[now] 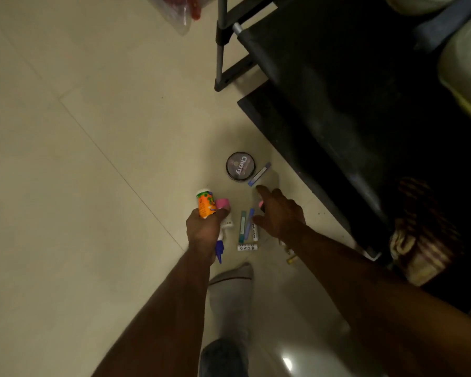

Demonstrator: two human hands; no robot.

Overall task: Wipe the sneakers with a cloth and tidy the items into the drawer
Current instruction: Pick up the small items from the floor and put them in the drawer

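orange bottle (206,204) gripped in left hand (203,232), right hand (279,213) beside

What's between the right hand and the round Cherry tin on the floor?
Only a small blue-and-white tube beside the Cherry tin, just beyond the right hand, whose fingers are spread. Otherwise bare floor.

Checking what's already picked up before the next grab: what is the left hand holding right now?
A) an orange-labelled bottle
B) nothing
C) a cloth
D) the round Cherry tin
A: the left hand has its fingers curled round the orange-labelled bottle, while the round Cherry tin lies untouched on the floor.
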